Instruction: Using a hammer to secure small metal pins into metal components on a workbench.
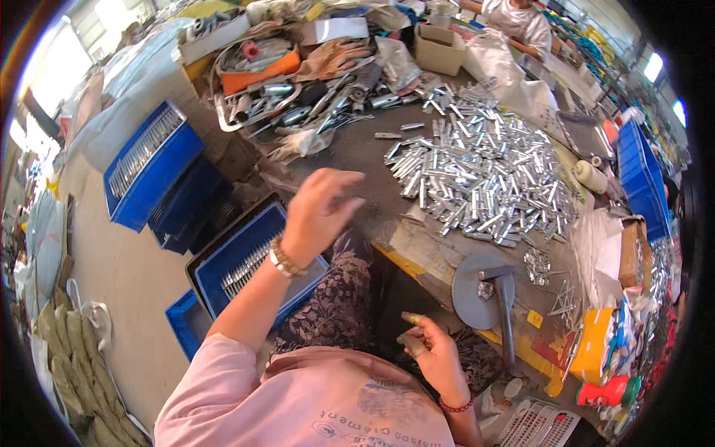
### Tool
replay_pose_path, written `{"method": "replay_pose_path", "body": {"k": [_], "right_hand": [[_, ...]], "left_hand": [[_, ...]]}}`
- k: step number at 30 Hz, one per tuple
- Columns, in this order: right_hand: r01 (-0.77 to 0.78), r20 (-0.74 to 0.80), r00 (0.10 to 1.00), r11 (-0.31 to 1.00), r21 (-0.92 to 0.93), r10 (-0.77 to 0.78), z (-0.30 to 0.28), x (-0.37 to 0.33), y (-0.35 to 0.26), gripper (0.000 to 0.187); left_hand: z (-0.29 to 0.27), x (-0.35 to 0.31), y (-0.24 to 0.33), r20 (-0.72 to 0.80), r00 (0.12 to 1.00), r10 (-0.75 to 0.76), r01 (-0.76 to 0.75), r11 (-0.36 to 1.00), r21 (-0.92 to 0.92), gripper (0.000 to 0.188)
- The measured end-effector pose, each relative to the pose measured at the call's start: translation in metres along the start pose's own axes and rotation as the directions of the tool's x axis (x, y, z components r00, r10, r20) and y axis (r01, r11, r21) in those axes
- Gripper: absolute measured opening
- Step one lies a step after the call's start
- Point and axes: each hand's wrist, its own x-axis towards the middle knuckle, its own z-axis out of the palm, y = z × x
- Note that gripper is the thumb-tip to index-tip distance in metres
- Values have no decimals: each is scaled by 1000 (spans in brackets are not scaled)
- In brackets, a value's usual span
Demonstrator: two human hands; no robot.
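Partly, the left forearm hides a blue bin point(210, 290) and some of the slim metal pins point(240, 277) lined up in it, and a co-worker point(518, 18) beyond the bench point(365, 160) is cut off by the frame's top. Whatever lies inside the curled fingers of either hand is hard to make out. Shiny, smooth metal tubes point(484, 171) lie in a loose heap across the bench's middle, reaching towards its worn, yellow-striped near edge; by that edge sits a flat grey disc point(471, 298), round and dull. Raised beside the bench's near left corner, the left hand point(320, 212) is half open, thumb and forefinger apart, with nothing visible between them. Below the near edge, the right hand point(433, 350), its fingertips wrapped, is loosely bent, thumb clear of the forefinger.
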Motion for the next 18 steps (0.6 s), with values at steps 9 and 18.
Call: {"method": "replay_pose_path", "body": {"k": [9, 18], "right_hand": [[42, -131, 990, 996, -73, -51, -28, -45, -12, 38], [135, -409, 862, 914, -382, -298, -97, -88, -42, 28]], "left_hand": [[78, 55, 24, 210, 978, -2, -9, 999, 52, 48], [67, 51, 25, 212, 974, -83, 60, 992, 112, 52]]}}
